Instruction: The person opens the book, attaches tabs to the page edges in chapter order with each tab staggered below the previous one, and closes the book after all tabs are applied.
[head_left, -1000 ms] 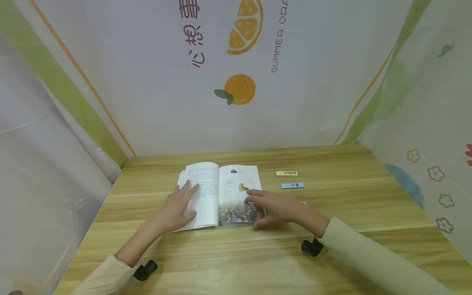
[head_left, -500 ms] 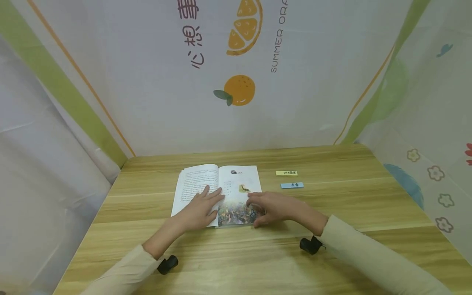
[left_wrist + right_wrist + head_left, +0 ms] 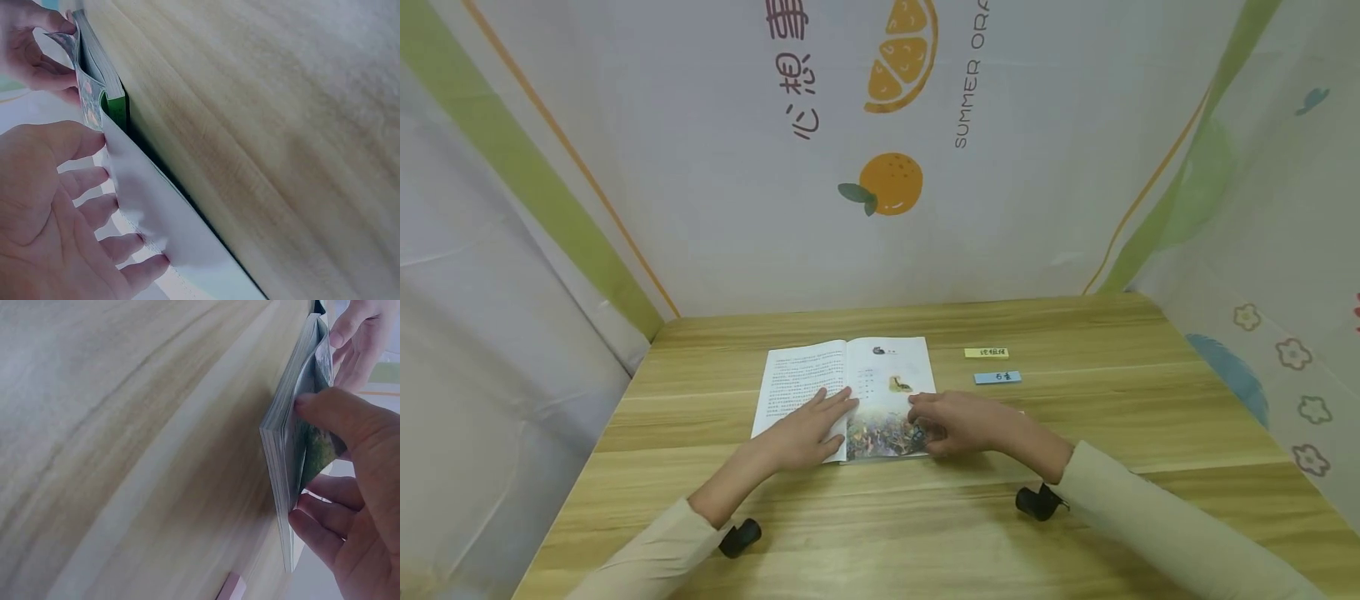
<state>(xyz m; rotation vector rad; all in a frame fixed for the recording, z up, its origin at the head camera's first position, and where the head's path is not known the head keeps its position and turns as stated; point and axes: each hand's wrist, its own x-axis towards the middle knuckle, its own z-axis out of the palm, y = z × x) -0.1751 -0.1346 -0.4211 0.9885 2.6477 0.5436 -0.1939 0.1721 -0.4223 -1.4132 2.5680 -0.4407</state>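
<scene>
Left hand spread on open book; right hand pinches curled page.

The left hand rests its fingertips on a white page of the green-edged book. At upper left, the right hand pinches a lifted leaf.
</scene>
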